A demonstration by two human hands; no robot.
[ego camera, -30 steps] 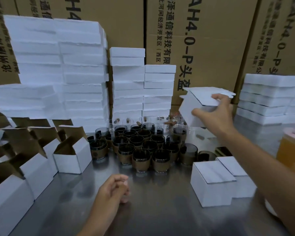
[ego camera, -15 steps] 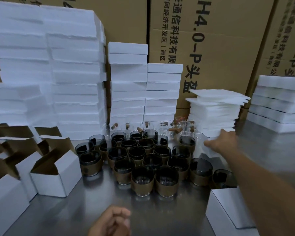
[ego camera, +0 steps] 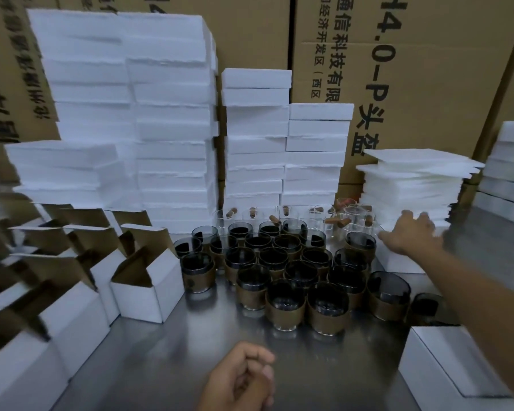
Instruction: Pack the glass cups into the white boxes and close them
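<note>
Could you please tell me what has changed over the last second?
The right hand carried the white box down from the air, set it on the table beside the foam stack and let go, fingers now spread above it. The left hand stayed loosely curled and empty; the cups did not move.

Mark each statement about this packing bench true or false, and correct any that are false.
1. The dark glass cups with brown sleeves stand on the shiny metal table. True.
2. The left hand holds a cup. False: its fingers are loosely curled and it holds nothing.
3. The white cardboard boxes at the left are closed. False: their flaps stand open.
4. The right hand reaches, fingers spread, to the foot of the stack of white foam sheets. True.
</note>
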